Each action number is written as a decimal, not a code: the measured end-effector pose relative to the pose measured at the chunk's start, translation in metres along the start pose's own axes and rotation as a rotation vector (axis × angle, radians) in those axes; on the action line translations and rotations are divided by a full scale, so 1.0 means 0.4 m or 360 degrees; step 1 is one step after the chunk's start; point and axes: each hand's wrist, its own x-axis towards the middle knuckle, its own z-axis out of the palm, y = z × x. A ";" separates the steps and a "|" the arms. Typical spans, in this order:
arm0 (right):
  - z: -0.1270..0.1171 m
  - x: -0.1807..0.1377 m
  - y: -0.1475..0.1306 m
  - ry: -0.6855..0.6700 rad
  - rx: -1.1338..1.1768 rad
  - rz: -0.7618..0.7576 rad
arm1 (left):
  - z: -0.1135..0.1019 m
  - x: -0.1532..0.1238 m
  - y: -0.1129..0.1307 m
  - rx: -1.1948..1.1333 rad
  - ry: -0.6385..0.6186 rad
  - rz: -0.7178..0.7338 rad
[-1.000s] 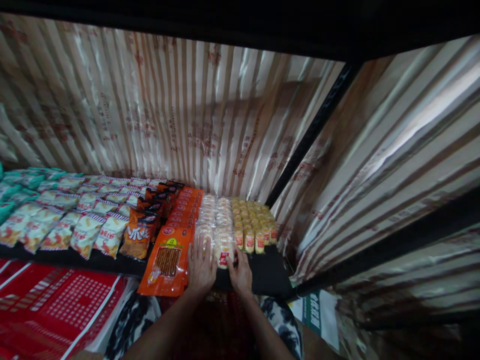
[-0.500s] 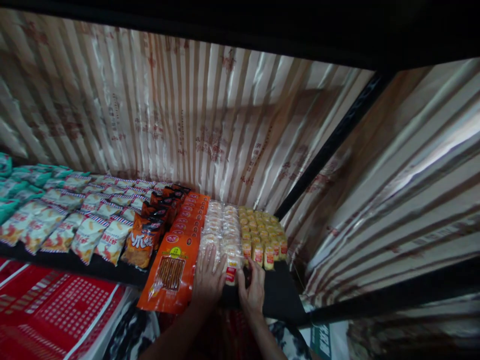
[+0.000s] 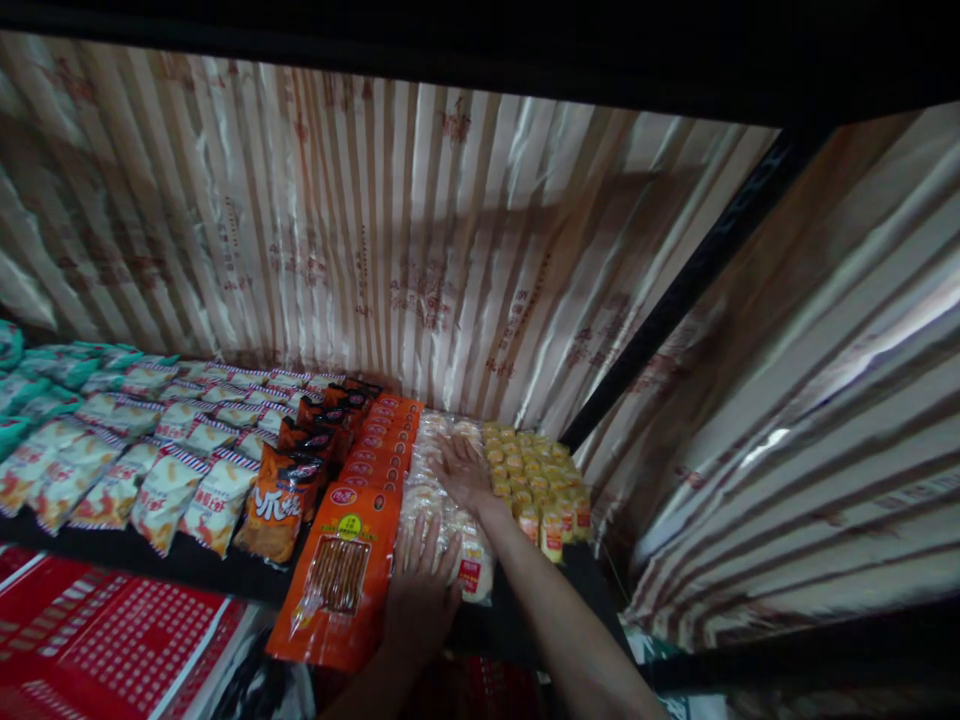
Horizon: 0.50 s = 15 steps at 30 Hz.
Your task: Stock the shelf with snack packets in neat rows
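Note:
Two rows of white snack packs in clear wrap (image 3: 472,565) lie on the dark shelf, a red label on the front one. My left hand (image 3: 424,580) rests on the front of these rows with fingers spread, beside the orange snack packets (image 3: 345,540). Farther back, my right hand (image 3: 463,470) lies flat across the same white packs, fingers stretched out. Just right of my right forearm stand small yellow wrapped snacks (image 3: 536,475) in close rows. Both hands cover some of the packs under them.
Leftward along the shelf (image 3: 187,570) are orange-and-black bags (image 3: 277,500), white snack bags (image 3: 172,495) and green bags (image 3: 60,370). A red plastic basket (image 3: 120,640) sits below. A black post (image 3: 690,270) slants up at the right, before striped sheeting (image 3: 337,220).
My right hand has moved from the front edge of the white packs to the back, flattening onto them. My left hand stays at the front. The view has shifted slightly.

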 end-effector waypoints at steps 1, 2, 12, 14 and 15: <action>0.002 0.007 -0.002 -0.0046 0.0003 0.0027 | 0.000 -0.001 0.000 0.0000 -0.0006 0.0005; 0.004 0.012 -0.003 -0.0078 0.0007 0.0053 | 0.002 -0.002 0.000 -0.0001 -0.0008 0.0009; 0.019 0.022 -0.003 -0.0162 0.0041 0.0024 | 0.025 -0.013 0.005 0.0010 -0.0038 -0.0035; 0.023 0.022 -0.003 -0.0155 0.0052 0.0023 | 0.028 -0.014 0.006 -0.0002 -0.0059 -0.0052; 0.025 0.022 -0.003 -0.0154 0.0058 0.0021 | 0.030 -0.015 0.006 -0.0009 -0.0066 -0.0059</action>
